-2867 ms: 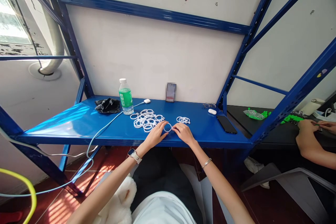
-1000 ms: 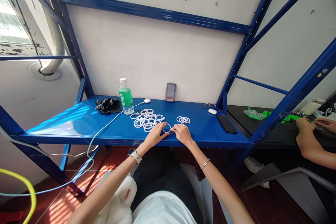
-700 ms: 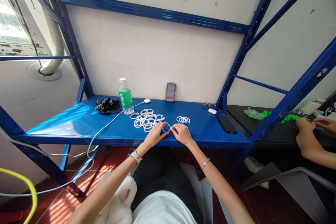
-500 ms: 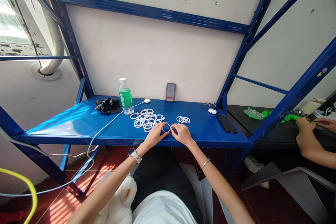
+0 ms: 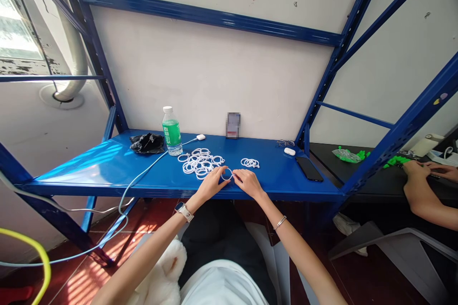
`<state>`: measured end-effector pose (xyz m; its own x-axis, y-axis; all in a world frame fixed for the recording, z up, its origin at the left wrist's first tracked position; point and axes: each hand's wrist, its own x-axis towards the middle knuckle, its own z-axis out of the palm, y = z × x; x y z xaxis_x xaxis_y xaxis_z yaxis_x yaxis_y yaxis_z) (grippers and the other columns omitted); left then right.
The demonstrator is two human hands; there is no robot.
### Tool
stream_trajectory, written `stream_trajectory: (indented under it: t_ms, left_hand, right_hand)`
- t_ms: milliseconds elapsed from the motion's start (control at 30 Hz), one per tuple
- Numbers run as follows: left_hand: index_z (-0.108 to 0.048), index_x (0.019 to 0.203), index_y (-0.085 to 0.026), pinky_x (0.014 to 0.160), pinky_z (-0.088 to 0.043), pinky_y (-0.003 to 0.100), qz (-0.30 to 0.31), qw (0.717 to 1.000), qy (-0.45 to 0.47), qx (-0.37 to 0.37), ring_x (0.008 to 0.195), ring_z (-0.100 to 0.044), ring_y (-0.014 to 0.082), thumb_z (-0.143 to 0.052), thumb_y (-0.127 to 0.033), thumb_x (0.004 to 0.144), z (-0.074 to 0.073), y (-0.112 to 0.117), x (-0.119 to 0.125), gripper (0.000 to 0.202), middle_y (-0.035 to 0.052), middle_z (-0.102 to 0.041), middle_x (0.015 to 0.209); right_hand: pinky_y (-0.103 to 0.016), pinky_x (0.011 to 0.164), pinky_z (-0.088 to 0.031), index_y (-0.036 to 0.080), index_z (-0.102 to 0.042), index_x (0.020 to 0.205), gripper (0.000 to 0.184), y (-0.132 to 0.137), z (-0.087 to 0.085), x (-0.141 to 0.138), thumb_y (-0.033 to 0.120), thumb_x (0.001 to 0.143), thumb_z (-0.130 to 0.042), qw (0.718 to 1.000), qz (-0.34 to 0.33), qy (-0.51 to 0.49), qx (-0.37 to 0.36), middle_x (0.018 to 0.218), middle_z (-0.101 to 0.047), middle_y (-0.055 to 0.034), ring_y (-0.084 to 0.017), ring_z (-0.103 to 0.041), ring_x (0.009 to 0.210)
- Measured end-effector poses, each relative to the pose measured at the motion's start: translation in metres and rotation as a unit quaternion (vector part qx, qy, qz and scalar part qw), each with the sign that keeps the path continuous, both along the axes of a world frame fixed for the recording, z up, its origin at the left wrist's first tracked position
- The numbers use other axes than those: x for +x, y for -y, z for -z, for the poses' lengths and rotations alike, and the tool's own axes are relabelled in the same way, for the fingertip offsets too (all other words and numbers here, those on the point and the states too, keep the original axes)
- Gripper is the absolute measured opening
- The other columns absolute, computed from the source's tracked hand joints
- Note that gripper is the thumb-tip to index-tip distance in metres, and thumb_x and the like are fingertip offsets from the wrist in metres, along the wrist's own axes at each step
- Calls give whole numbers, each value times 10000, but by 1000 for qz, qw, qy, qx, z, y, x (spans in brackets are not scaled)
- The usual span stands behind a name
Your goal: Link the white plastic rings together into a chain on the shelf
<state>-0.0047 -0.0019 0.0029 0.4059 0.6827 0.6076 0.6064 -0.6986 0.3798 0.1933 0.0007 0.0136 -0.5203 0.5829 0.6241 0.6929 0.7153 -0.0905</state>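
Note:
Between my two hands, just above the front part of the blue shelf (image 5: 282, 189), is a thin white plastic ring (image 5: 226, 179). My left hand (image 5: 213, 181) pinches it from the left side. The fingertips of my right hand (image 5: 248, 182) are closed on its right side. Beyond my left hand lies a loose pile of white rings (image 5: 197, 164), several overlapping. A smaller group of similar rings (image 5: 249, 163) rests past my right hand. Small details of the held ring are covered by my fingers.
A water bottle (image 5: 172, 132), a crumpled black bag (image 5: 146, 144) and a cable (image 5: 143, 171) are on the left. A phone (image 5: 233, 125) leans on the wall. Glasses (image 5: 285, 143), a white case (image 5: 289, 151) and a black phone (image 5: 309, 169) sit right. Another person's hands (image 5: 417, 170) work beyond the post.
Both hands stay in nearly the same place on the white ring. My right fingertips have shifted very slightly; the piles look unchanged.

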Motion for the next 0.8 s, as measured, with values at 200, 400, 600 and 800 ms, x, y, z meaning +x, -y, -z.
stream_trajectory:
  t_ms: [200,400,600,800]
  left_hand:
    - [-449,1236,-221,778,-531,362,-3,1000,0,-1,903,-606,209,-482,-392,924,0,0,0,357,66,-607,995]
    - [-452,1230,-217,763,-534,361,-4,1000,-1,2,883,-607,207,-478,-400,925,1,0,0,357,66,-609,982]
    - [-456,1227,-226,755,-539,354,-6,1000,-3,2,889,-615,212,-477,-405,923,0,1,1,354,60,-605,985]
    - [-447,1235,-222,771,-536,358,-4,1000,-2,0,901,-612,213,-484,-401,922,-1,1,1,362,63,-606,997]
  right_hand:
    - [-272,654,-457,202,-611,997,199,-1,1,1,228,968,-416,1000,0,18,7,791,-670,-46,-177,-636,724]
    - [-268,640,-430,198,-603,926,226,-1,2,1,210,974,-382,999,4,38,20,766,-646,-45,-170,-612,708]
    - [-268,631,-415,192,-577,883,222,1,0,0,207,973,-374,999,6,41,17,743,-634,-41,-169,-604,683]
    - [-263,620,-412,194,-560,961,131,5,-5,-2,222,951,-432,999,29,22,0,738,-646,-27,-167,-615,658]
